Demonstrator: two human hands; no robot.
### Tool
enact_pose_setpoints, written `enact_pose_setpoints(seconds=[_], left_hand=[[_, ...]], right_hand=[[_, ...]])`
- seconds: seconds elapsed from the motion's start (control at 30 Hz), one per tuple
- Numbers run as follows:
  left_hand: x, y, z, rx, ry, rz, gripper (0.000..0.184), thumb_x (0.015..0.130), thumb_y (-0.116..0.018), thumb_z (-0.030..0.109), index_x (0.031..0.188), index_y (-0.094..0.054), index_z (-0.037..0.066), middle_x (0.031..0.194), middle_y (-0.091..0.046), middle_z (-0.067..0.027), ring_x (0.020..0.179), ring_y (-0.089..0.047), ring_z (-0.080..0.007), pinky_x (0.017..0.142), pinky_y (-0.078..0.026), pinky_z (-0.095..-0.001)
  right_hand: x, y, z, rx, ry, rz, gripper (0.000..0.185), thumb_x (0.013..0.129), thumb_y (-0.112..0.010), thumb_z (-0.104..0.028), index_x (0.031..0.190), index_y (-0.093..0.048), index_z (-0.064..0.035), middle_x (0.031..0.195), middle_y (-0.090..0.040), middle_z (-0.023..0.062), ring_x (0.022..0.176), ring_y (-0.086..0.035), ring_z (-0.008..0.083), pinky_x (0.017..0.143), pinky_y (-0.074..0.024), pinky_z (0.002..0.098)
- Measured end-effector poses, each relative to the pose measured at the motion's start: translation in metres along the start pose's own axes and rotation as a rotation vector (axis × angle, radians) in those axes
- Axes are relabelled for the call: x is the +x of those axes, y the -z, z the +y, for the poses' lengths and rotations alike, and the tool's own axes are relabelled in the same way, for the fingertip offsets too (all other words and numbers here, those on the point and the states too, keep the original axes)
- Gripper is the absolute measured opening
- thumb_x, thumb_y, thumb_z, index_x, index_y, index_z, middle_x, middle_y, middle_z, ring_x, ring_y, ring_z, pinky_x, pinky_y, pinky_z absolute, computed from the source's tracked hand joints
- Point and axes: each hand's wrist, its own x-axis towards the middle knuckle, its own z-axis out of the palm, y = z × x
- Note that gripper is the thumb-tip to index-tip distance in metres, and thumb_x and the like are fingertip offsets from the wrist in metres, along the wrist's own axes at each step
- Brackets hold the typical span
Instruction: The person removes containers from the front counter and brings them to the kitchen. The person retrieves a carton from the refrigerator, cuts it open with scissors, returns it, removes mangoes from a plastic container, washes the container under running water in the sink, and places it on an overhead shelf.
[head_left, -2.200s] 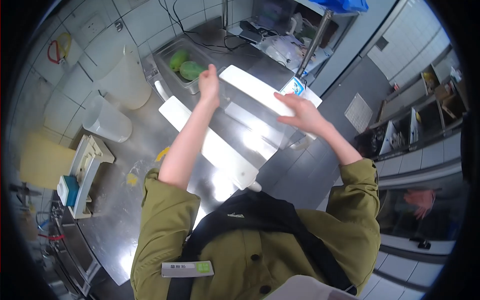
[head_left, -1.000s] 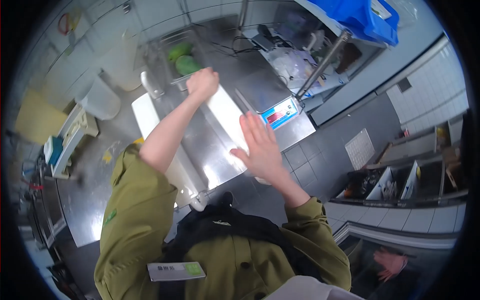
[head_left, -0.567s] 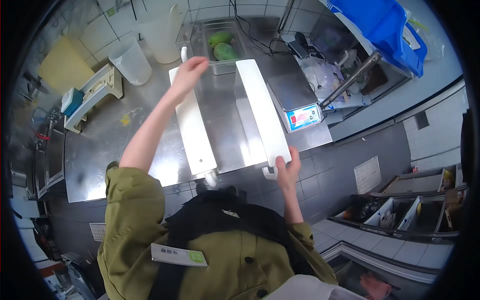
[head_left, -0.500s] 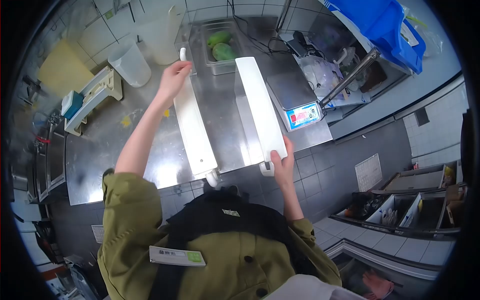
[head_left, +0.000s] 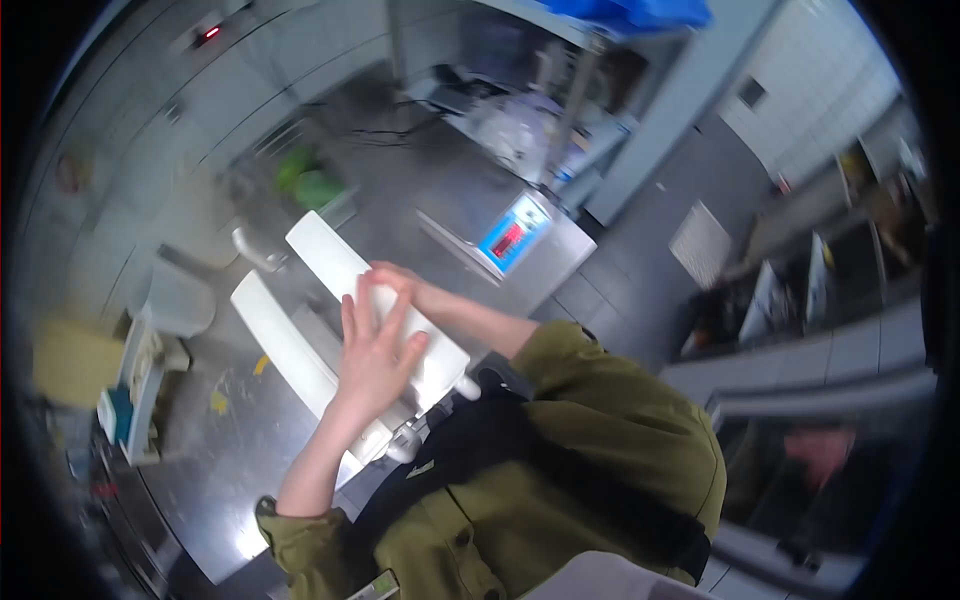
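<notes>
Two long white plastic pieces with pale rounded end fittings lie side by side on the steel table (head_left: pixel 225 490). My left hand (head_left: pixel 375 365) rests on the right-hand white piece (head_left: pixel 335 258), its fingers spread over the top. From the other side, my right hand (head_left: pixel 405 288) touches that same piece near its middle. Its fingers are blurred and partly covered by my left fingers. The left-hand white piece (head_left: pixel 275 320) runs parallel, just left of my left hand. A grey gap shows between the two.
A clear tub (head_left: pixel 345 205) with green fruit stands behind the pieces. To the right is a scale (head_left: pixel 515 235) with a lit display. A clear plastic jug (head_left: pixel 180 295) and a white rack (head_left: pixel 145 395) sit at the left. Shelves with bags are at the back.
My view has turned and blurred. My left hand has left the far end of the left piece for the right piece. My right hand has moved up from its near end. The pieces appear closer together.
</notes>
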Motion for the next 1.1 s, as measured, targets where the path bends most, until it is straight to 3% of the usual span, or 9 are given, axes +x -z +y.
enact_pose_setpoints(seconds=[0.1,0.17,0.3,0.4,0.47,0.6,0.73,0.97,1.1], left_hand=[[0.005,-0.006,-0.007,0.209,0.108,-0.006,0.05,0.079,-0.053,0.033,0.122,-0.043,0.01,0.136,-0.011,-0.0249,0.123,-0.005,-0.0499,0.098,-0.015,-0.055],[0.006,-0.006,-0.012,0.23,0.207,0.014,0.05,0.078,-0.054,0.032,0.122,-0.043,0.011,0.137,-0.013,-0.0222,0.123,-0.006,-0.0501,0.099,-0.015,-0.0542],[0.009,-0.014,0.005,0.339,0.355,0.106,0.047,0.075,-0.058,0.025,0.117,-0.047,0.009,0.137,-0.017,-0.0177,0.124,-0.01,-0.0457,0.097,-0.021,-0.0537],[0.015,-0.022,0.041,0.216,0.415,0.275,0.045,0.072,-0.06,0.016,0.115,-0.048,0.007,0.135,-0.02,-0.019,0.124,-0.015,-0.0435,0.096,-0.023,-0.0532],[0.012,-0.034,0.067,0.069,0.369,0.42,0.046,0.069,-0.062,0.009,0.113,-0.05,0.006,0.131,-0.027,-0.0213,0.122,-0.023,-0.0422,0.096,-0.026,-0.0501],[0.001,-0.073,0.105,-0.376,0.359,0.55,0.032,0.072,-0.06,0.004,0.104,-0.056,0.003,0.114,-0.049,-0.0158,0.107,-0.048,-0.0304,0.088,-0.038,-0.0351],[0.021,-0.094,0.104,-0.615,0.404,0.593,0.028,0.076,-0.056,0.003,0.104,-0.054,0.001,0.11,-0.052,-0.0147,0.102,-0.051,-0.0255,0.086,-0.039,-0.0312],[0.1,-0.094,0.076,-0.879,0.443,1.133,0.032,0.084,-0.052,0.013,0.111,-0.042,-0.001,0.115,-0.045,-0.0128,0.109,-0.041,-0.0183,0.093,-0.031,-0.0284],[0.127,-0.09,0.084,-1.269,0.623,0.934,0.04,0.077,-0.058,0.01,0.108,-0.035,0.002,0.106,-0.039,-0.0107,0.103,-0.038,-0.0157,0.088,-0.03,-0.0264]], right_hand=[[0.015,-0.021,0.011,0.244,-0.101,-0.137,0.066,0.081,-0.045,-0.048,0.123,-0.038,0.0018,0.129,-0.033,0.0203,0.125,-0.024,0.026,0.101,-0.0199,0.0338],[0.042,0.001,-0.005,-0.003,-0.197,-0.285,0.073,0.079,-0.045,-0.054,0.12,-0.038,0.0055,0.129,-0.033,0.0222,0.121,-0.031,0.0283,0.098,-0.0256,0.0349],[0.162,0.049,-0.003,-0.615,0.228,0.21,0.074,0.074,-0.053,-0.052,0.114,-0.041,0.0091,0.111,-0.047,0.0271,0.105,-0.046,0.0355,0.086,-0.0387,0.0407],[0.259,0.062,-0.023,-0.808,0.06,0.123,0.078,0.067,-0.065,-0.043,0.114,-0.038,0.0131,0.113,-0.047,0.0266,0.104,-0.048,0.0343,0.087,-0.0382,0.0381],[0.323,0.07,0.015,-0.604,-0.073,-0.005,0.062,0.066,-0.065,-0.029,0.109,-0.043,0.0098,0.105,-0.051,0.0242,0.095,-0.053,0.0318,0.081,-0.0417,0.0366],[0.347,0.073,0.048,-0.595,0.179,0.246,0.041,0.063,-0.058,-0.01,0.1,-0.047,0.0052,0.09,-0.054,0.0189,0.082,-0.056,0.0281,0.07,-0.0448,0.0343],[0.313,0.115,0.016,-0.568,0.134,0.157,0.036,0.063,-0.055,-0.004,0.097,-0.046,0.0031,0.082,-0.054,0.0145,0.075,-0.057,0.0239,0.061,-0.0458,0.0362],[0.154,0.206,-0.07,-0.424,0.165,-0.061,0.028,0.067,-0.05,-0.001,0.093,-0.041,0.0014,0.082,-0.054,0.0145,0.065,-0.057,0.0171,0.053,-0.0481,0.0299],[0.017,0.244,-0.107,-0.39,0.103,-0.104,0.026,0.067,-0.049,0.0,0.092,-0.04,0.0,0.083,-0.055,0.0152,0.063,-0.055,0.0156,0.055,-0.0483,0.0285]])
